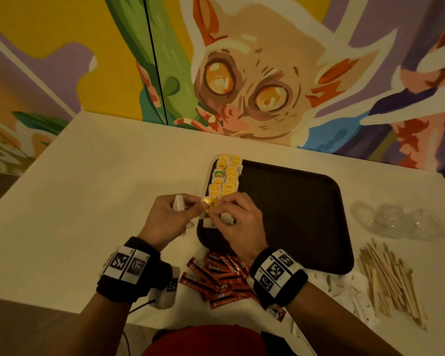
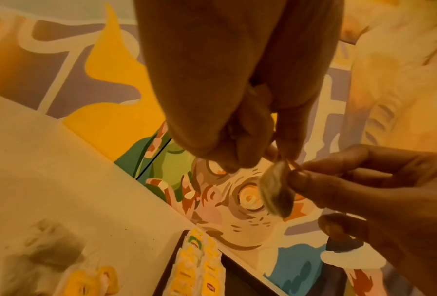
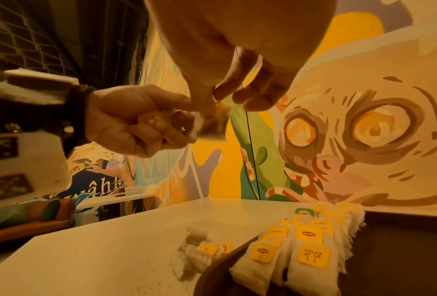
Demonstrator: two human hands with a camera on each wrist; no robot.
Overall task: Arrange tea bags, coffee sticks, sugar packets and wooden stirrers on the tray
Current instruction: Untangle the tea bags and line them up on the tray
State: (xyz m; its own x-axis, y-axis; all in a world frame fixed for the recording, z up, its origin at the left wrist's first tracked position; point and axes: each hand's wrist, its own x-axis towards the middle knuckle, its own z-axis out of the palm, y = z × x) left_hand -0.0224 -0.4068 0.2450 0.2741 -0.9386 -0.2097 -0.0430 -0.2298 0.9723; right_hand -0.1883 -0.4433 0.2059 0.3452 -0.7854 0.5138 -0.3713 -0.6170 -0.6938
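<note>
While one tea bag is pinched by the left hand and right hand, its tag should be flattened before it is laid beside the rows on the tray.

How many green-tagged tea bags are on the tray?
1: the green-tagged tea bag lies in the left column on the tray, toward its far end. The left hand and right hand hide the near rows, so another may be hidden.

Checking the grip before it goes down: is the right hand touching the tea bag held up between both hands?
Touching. The left wrist view shows the right hand pinching the tea bag.
</note>
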